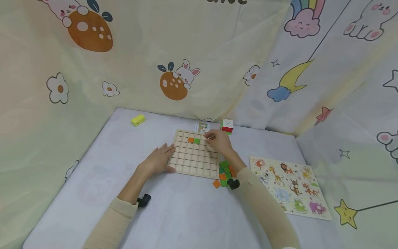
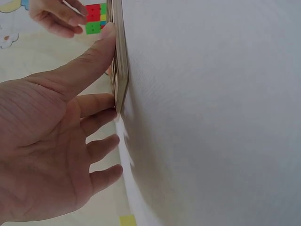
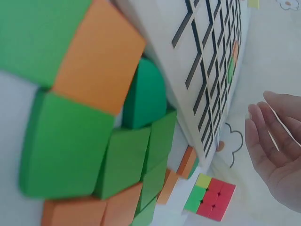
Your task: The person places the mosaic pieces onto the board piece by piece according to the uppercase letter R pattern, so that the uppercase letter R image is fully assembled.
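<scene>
The fingers [image 2: 104,147] of the left hand [image 1: 158,159] are spread; the thumb rests at the near left corner of the wooden grid board [image 1: 192,160], and the fingertips reach along its left edge. The right hand [image 1: 220,141] is positioned above the far right part of the board, fingers bent toward the thumb; whether a piece is pinched between them cannot be told.

The board lies flat on the white surface [image 1: 180,211]. In a row near its far edge, one orange tile [image 1: 191,140] and one green tile [image 1: 197,141] occupy adjacent compartments, orange at left.

A loose pile of green and orange tiles [image 1: 228,175] lies beside the near right corner, below the right forearm. A patterned card [image 1: 203,128] is located just behind the far edge. The puzzle cube [image 1: 227,126] stands to the right of the card. The yellow block [image 1: 138,120] is at far left; the animal puzzle board [image 1: 289,186] lies at right.
</scene>
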Demonstrator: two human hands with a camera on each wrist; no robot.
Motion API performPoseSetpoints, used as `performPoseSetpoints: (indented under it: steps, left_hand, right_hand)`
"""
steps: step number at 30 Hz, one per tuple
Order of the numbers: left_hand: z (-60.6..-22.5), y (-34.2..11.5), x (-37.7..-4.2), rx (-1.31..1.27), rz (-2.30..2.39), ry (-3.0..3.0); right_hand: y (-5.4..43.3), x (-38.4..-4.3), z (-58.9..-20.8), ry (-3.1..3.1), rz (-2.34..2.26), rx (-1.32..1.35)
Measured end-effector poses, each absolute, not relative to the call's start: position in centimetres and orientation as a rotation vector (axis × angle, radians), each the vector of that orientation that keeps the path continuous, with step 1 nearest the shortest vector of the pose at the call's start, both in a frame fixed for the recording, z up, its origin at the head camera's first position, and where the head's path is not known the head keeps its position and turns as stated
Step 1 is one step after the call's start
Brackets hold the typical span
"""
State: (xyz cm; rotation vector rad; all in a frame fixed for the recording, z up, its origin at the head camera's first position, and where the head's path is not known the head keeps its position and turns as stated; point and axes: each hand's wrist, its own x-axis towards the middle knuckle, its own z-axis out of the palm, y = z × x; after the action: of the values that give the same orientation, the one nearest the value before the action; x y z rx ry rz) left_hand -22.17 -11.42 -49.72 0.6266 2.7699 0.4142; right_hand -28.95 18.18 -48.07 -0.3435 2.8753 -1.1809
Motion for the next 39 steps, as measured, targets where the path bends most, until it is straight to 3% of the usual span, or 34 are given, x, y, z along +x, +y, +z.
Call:
performPoseSetpoints:
  steps: [9,21,39]
  left_hand:
    - [-50.0,-11.5,-22.2,0.632,0.429,2.774]
    - [-50.1,-11.5,-22.2,0.628,0.43,2.774]
    - [-50.2,-11.6,-22.2,0.638,0.452,2.772]
  right_hand:
    - [21.0,-28.0,-48.7,2.916,-1.173,-0.383]
    - [24.4,-27.4,-50.1,2.958,-1.005,-0.244]
    - [24.9,-26.6,-50.7,2.952,-0.926,-0.227]
